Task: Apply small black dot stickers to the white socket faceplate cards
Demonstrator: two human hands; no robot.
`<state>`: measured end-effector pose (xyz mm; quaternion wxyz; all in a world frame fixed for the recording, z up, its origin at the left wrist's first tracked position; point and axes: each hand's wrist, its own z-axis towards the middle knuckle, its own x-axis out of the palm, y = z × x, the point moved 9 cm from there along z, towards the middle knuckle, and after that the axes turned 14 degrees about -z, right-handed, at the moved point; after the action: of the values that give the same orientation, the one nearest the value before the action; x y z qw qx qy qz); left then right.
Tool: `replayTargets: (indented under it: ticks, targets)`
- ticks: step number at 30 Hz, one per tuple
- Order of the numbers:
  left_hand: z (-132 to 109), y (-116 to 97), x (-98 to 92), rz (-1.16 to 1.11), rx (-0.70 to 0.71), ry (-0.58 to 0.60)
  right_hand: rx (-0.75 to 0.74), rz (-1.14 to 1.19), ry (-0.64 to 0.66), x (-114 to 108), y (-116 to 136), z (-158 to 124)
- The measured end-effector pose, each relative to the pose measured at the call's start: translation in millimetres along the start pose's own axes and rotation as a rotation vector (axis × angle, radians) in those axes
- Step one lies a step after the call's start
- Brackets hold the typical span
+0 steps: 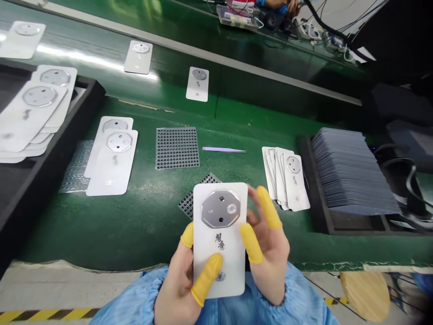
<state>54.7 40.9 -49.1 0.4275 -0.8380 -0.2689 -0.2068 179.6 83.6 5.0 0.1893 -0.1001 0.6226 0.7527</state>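
A white rounded panel with a silver octagonal plate and dark printed characters stands tilted toward me at the table's front. My left hand grips it from the left, its yellow-cotted thumb pressed on the lower face. At the panel's right edge is my right hand, its thumb and forefinger, both in yellow finger cots, spread apart. Whether its thumb touches the edge I cannot tell. Partly hidden behind the panel lies a sheet of black dots. Farther back are a second dot sheet and lilac tweezers.
White panels lie left on bubble wrap, fanned out at right, and piled in a black tray. Another black tray holds grey sheets. Several panels rest along the back strip. A round stool stands below right.
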Motion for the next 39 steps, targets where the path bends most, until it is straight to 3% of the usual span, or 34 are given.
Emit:
replayTargets:
  ticks: [2, 6, 13, 20, 25, 28, 33, 39]
  targets:
    - [5, -9, 0.3, 0.012, 0.03, 0.02, 0.084, 0.122, 0.017, 2, -6, 6]
    - [19, -43, 7.9, 0.181, 0.24, 0.153, 0.145, 0.164, 0.011, 2, -10, 4]
    - [17, -83, 24.5, 0.463, 0.521, 0.272, 0.075, 0.122, 0.077, 6, -1, -6]
    - [8, -84, 27.8, 0.511, 0.531, 0.367, -0.006, -0.028, 0.034, 1, 5, -13]
    - [4, -85, 23.1, 0.49, 0.596, 0.316, -0.061, -0.154, -0.087, -8, 6, -21]
    - [2, -85, 19.2, 0.488, 0.634, 0.254, -0.082, -0.142, -0.066, -6, 9, -20]
    - [11, -80, 16.1, 0.516, 0.566, 0.209, -0.008, -0.124, -0.046, -2, 5, -10]
    - [40, -62, 9.6, 0.328, 0.233, 0.269, 0.144, 0.314, 0.129, 25, -11, 9]
